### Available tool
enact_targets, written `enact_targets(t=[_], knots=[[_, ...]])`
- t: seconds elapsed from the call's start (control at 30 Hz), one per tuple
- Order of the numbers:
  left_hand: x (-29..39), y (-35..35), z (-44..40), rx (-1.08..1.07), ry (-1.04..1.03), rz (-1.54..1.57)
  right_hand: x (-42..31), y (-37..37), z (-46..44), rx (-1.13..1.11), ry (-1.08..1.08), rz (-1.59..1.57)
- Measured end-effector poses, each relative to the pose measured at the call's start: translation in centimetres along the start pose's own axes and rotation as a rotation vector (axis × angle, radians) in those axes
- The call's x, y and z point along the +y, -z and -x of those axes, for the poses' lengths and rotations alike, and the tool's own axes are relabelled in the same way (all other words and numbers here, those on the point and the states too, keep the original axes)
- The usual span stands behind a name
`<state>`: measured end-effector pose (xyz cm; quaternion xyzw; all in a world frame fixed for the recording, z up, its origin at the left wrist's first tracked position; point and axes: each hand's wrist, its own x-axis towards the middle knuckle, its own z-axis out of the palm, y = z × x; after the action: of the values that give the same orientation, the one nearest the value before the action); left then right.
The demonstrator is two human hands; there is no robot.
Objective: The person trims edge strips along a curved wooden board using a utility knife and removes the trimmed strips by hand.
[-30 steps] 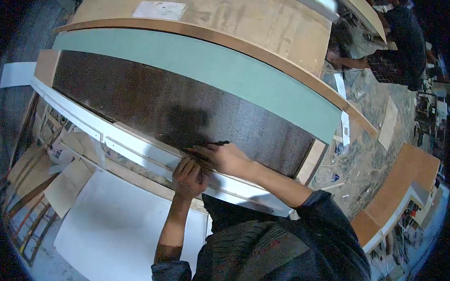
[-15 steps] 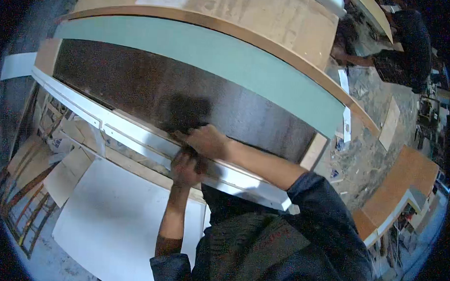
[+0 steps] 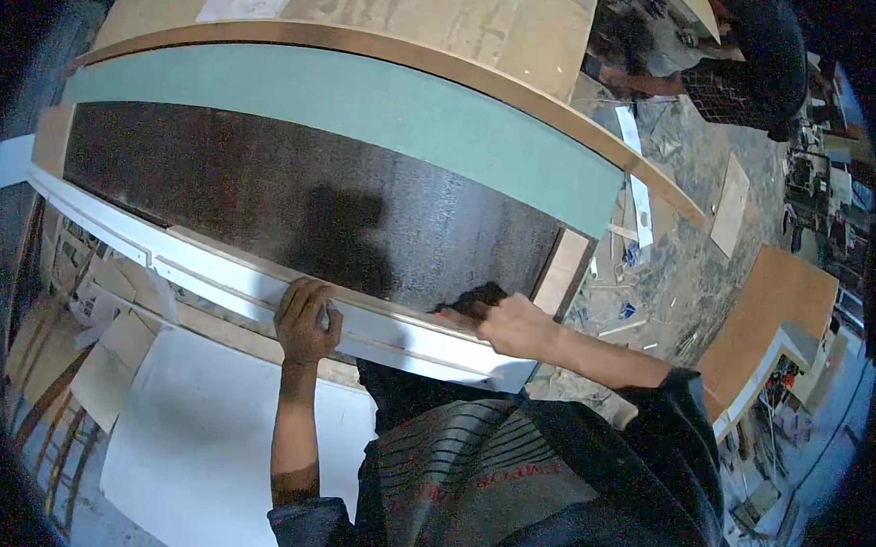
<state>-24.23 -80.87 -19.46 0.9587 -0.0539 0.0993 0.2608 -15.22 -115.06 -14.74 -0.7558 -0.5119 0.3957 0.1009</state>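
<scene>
My left hand (image 3: 306, 319) is curled over the white front edge (image 3: 221, 278) of a long wooden panel, its fingers on top and its thumb to the right. Farther right along the same edge, my right hand (image 3: 515, 326) is closed with its fingers pointing left. A small orange-red spot shows at its fingertips, but what they pinch, if anything, is too small to make out. Behind both hands lies a dark brown glossy sheet (image 3: 239, 180), bordered by a pale green curved strip (image 3: 367, 88). Shadows of my head and right hand fall on the brown sheet.
A curved wooden rail (image 3: 388, 50) runs behind the green strip. A white board (image 3: 211, 430) sits below the panel at left. At right are an orange-brown curved piece (image 3: 769, 324) and a littered floor (image 3: 675, 253). Another person (image 3: 744, 72) is at the upper right.
My hands, close together before, are now apart. My right hand has moved right along the white edge, and my left hand has shifted left. The view has shifted slightly.
</scene>
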Motion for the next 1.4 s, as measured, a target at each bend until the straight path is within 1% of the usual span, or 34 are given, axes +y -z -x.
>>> enact_targets(t=[0.03, 0.1, 0.2, 0.37, 0.43, 0.47, 0.53, 0.57, 0.6, 0.67, 0.73, 0.8, 0.87, 0.97, 1.07, 1.1, 1.17, 1.3, 1.33, 1.37, 1.4], knots=[[0.0, 0.0, 0.1, 0.002, 0.0, -0.014, -0.2, -1.1, 1.4, 0.117, -0.03, 0.012], [-0.2, 0.0, 0.3, 0.0, -0.013, -0.045, 0.6, -1.7, 3.4, 0.005, -0.055, 0.0], [-0.4, -0.2, 0.6, -0.011, -0.01, -0.042, 0.4, -1.2, 6.2, -0.036, -0.128, 0.031], [-0.7, -0.5, 1.0, -0.002, -0.009, -0.039, 0.2, -2.0, 6.5, 0.005, -0.159, 0.051], [-0.6, -0.4, 1.0, 0.024, -0.022, -0.066, 0.6, -2.0, 6.4, -0.04, -0.162, 0.072], [-0.6, -0.4, 0.9, -0.004, 0.002, -0.03, 0.7, -1.8, 6.3, -0.033, -0.158, 0.078], [-0.6, -0.1, 0.7, -0.02, 0.021, -0.015, 0.6, 0.3, 5.3, 0.022, -0.203, -0.045], [-0.7, -0.3, 0.9, -0.013, 0.014, -0.013, 0.3, 2.3, 4.7, -0.063, -0.219, -0.106], [-0.9, -0.5, 1.1, -0.011, 0.009, -0.01, -0.1, 3.7, 3.6, -0.055, -0.203, -0.1], [-1.3, -0.6, 1.3, -0.002, 0.005, -0.057, -1.1, 5.4, 0.9, 0.208, -0.195, -0.198], [-1.2, -0.5, 1.1, -0.006, 0.015, 0.004, -1.5, 5.8, -3.9, 0.288, -0.169, -0.275], [0.0, 0.3, 0.2, -0.021, 0.046, -0.005, -2.1, 6.0, -9.6, 0.401, -0.076, -0.3], [-0.3, 0.0, 0.6, 0.044, 0.013, -0.055, -2.9, 6.9, -14.8, 0.378, -0.05, -0.27], [-1.6, -0.9, 2.0, 0.003, 0.022, -0.051, -4.4, 7.7, -20.0, 0.364, 0.019, -0.306], [-1.8, -1.1, 2.9, -0.031, 0.041, -0.059, -4.7, 5.3, -25.1, 0.377, 0.058, -0.223], [-1.5, -0.9, 2.7, -0.048, 0.061, -0.048, -5.1, 6.0, -25.4, 0.373, 0.062, -0.222], [-1.1, -0.6, 2.1, -0.015, 0.053, -0.064, -5.7, 7.6, -25.9, 0.26, 0.035, -0.199], [-1.3, -0.8, 2.1, 0.049, 0.009, -0.089, -5.8, 6.8, -27.6, 0.212, 0.037, -0.101], [-1.2, -0.7, 2.2, 0.043, 0.011, -0.087, -5.9, 6.3, -27.9, 0.31, 0.067, 0.001], [-1.2, -0.6, 2.2, -0.02, 0.07, -0.041, -6.0, 5.8, -28.1, 0.407, 0.095, 0.104], [-1.2, -0.6, 2.1, -0.083, 0.127, 0.008, -5.9, 5.9, -28.4, 0.401, 0.087, 0.102]])
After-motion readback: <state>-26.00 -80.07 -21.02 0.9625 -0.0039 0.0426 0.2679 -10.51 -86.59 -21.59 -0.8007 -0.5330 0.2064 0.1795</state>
